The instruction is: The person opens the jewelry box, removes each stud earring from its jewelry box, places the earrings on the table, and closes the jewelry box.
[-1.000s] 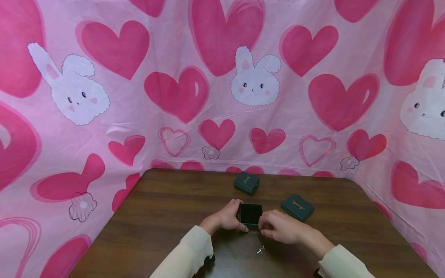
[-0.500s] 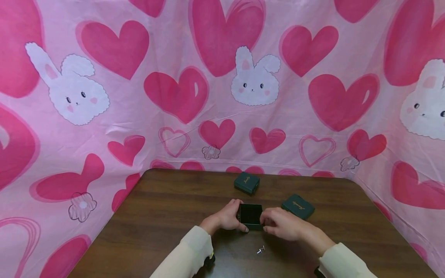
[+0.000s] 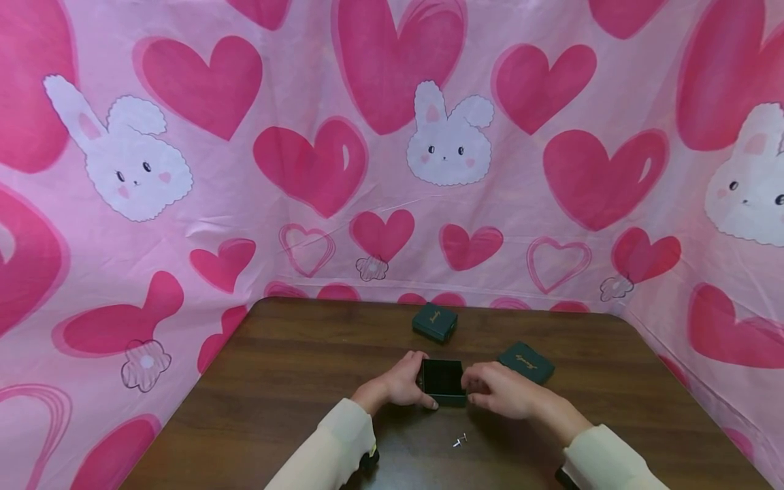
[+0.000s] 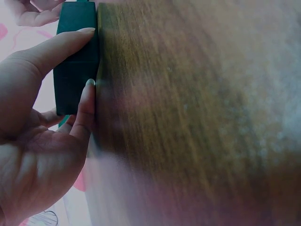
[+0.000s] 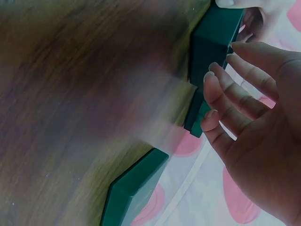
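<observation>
An open dark green jewelry box with a black inside sits mid-table. My left hand grips it from the left, thumb along the near wall, fingers round the side, also seen on the green box in the left wrist view. At the right rim of the box is my right hand. In the right wrist view, the fingers of that right hand are loosely bent and apart, the thumb tip close to the box edge, with nothing seen held. Two small silver pieces lie on the table in front.
A green box with gold lettering stands at the back of the wooden table. To the right lies a green lid with similar lettering, partly behind my right hand. A pink cloth with hearts and rabbits hangs around the table.
My right hand has slid slightly right along the box's right edge, its fingers easing away from the rim. The left hand stays on the box, and the silver pieces lie where they were.
</observation>
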